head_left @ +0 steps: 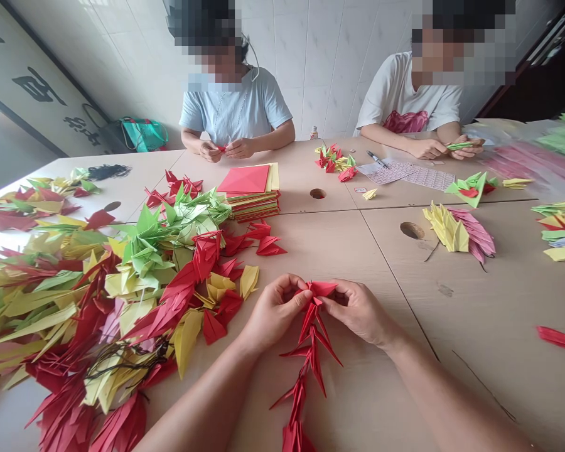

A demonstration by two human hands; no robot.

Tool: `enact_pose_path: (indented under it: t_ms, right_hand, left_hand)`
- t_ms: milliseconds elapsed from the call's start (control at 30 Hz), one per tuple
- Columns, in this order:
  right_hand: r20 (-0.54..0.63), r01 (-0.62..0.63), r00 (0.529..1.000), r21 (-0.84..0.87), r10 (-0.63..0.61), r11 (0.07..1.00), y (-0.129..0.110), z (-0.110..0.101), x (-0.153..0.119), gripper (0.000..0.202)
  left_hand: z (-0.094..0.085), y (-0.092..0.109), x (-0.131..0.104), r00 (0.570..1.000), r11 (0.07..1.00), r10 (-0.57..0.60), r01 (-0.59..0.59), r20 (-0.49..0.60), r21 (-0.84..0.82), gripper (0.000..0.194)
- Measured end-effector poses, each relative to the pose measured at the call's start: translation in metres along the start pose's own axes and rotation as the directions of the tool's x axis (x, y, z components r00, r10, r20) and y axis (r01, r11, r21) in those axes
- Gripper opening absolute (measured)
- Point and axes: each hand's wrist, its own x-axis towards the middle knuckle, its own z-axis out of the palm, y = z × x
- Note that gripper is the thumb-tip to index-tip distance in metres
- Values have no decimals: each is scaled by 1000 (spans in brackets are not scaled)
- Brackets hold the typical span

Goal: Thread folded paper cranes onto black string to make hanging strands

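My left hand and my right hand meet over the table, thumbs and fingers pinched on a red folded paper crane. From it a string of red paper cranes trails down toward the near table edge. To the left of my left hand lie a loose yellow folded paper piece and several red ones. Beyond my hands stands a stack of square paper sheets, with a red sheet on top. My fingers partly cover the crane's body.
A large heap of red, yellow and green folded paper fills the left side. Two people sit opposite, handling paper. A pen, patterned sheets, bundled yellow cranes, a red bundle and a loose thread lie rightward.
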Motion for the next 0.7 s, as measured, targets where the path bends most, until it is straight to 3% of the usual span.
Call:
enact_pose_path:
  t_ms: [300, 567, 700]
  right_hand:
    - [-49, -21, 999, -48, 18, 999, 3, 0, 2, 16]
    - [-208, -54, 977, -82, 36, 995, 6, -2, 5, 22]
    - [-231, -58, 972, -69, 41, 996, 9, -2, 6, 23]
  left_hand:
    - [0, -2, 1, 1000, 1000, 10, -10, 8, -16, 24]
    - [1, 5, -3, 999, 998, 15, -13, -44, 56, 17]
    - [0, 4, -4, 999, 999, -35, 35, -35, 25, 27]
